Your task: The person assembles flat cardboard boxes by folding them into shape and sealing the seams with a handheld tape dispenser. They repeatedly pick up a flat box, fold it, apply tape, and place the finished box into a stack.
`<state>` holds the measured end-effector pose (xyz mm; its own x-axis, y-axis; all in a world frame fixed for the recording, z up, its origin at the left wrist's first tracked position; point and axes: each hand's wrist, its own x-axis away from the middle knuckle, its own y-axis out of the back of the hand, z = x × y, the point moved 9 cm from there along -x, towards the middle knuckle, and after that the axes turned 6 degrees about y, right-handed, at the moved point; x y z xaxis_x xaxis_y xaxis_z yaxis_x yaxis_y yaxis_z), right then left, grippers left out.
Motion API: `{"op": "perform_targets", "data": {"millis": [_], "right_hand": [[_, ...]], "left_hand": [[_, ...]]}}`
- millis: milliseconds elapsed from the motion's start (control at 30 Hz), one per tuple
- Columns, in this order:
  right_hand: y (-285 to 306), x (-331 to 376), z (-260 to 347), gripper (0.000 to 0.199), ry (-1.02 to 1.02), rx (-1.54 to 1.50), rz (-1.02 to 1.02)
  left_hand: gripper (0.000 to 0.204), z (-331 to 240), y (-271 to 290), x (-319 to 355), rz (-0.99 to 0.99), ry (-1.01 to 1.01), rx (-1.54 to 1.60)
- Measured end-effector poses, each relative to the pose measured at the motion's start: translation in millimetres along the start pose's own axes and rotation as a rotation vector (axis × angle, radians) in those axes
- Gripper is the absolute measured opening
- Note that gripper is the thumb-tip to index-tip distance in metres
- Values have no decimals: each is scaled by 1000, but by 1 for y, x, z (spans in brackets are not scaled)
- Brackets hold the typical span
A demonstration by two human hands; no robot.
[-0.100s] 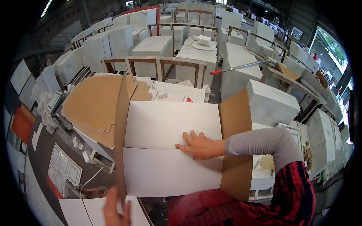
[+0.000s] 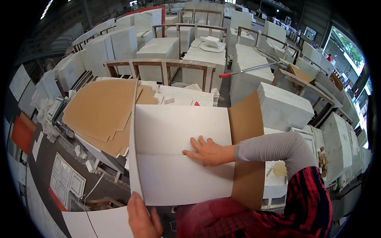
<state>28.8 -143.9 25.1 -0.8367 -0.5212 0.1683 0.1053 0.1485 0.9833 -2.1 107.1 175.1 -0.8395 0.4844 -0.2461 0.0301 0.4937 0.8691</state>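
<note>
Grip: your right hand (image 2: 206, 151) lies flat, fingers spread, on the cardboard box (image 2: 178, 154); your left hand (image 2: 142, 218) pinches its lower left edge.
Box: held open in front of you, just right of the brown sheet stack (image 2: 103, 109).
Risk: with only a corner pinch, the box may sag or fold along its centre crease.
Materials: smooth white panels, matte brown flaps, thin and flexible.
Behind the box: pale stone slabs (image 2: 158, 49) in wooden frames (image 2: 162, 63).
</note>
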Motion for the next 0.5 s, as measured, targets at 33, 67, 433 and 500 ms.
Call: {"op": "perform_targets", "data": {"millis": [33, 67, 433, 500], "right_hand": [[3, -6, 1, 80, 26, -3, -13], [5, -12, 3, 79, 50, -5, -26], [165, 91, -73, 38, -303, -42, -783], [172, 192, -87, 36, -603, 34, -1164]], "left_hand": [[42, 7, -26, 1, -4, 17, 89], [36, 6, -42, 10, -90, -36, 91], [43, 5, -189, 29, 81, -369, -195], [53, 13, -191, 32, 105, -358, -91]]}}
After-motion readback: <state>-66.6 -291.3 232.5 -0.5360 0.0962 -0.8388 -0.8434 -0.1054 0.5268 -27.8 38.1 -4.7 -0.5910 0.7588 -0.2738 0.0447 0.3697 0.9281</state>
